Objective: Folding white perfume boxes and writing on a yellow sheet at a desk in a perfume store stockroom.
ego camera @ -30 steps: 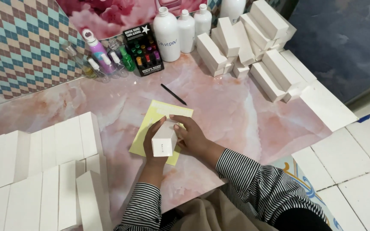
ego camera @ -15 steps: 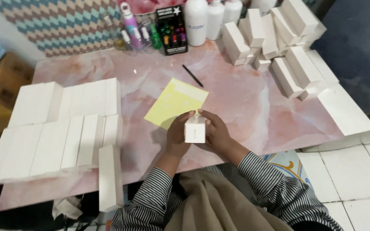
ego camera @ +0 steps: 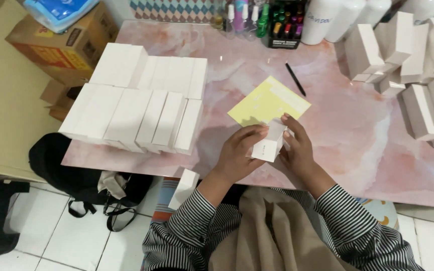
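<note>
**A:** So which step is this? Both hands are on one small white box (ego camera: 268, 144), held just above the near edge of the pink marble table (ego camera: 357, 130), in front of the yellow paper (ego camera: 268, 102). The left hand (ego camera: 238, 154) has its fingers curled round the left side, and the right hand (ego camera: 296, 150) cups the other side with its fingertips on top.

**B:** Looks to me like closing it up, tucking the end flap. Next move probably needs a firm grip and a careful press so the card doesn't crease.

**A:** Changed from half a second ago?

**B:** The view swung left, so the stack of white boxes (ego camera: 141, 100) sits more central, and a black bag (ego camera: 71, 170) on the floor shows now. The box is tilted more.
</note>
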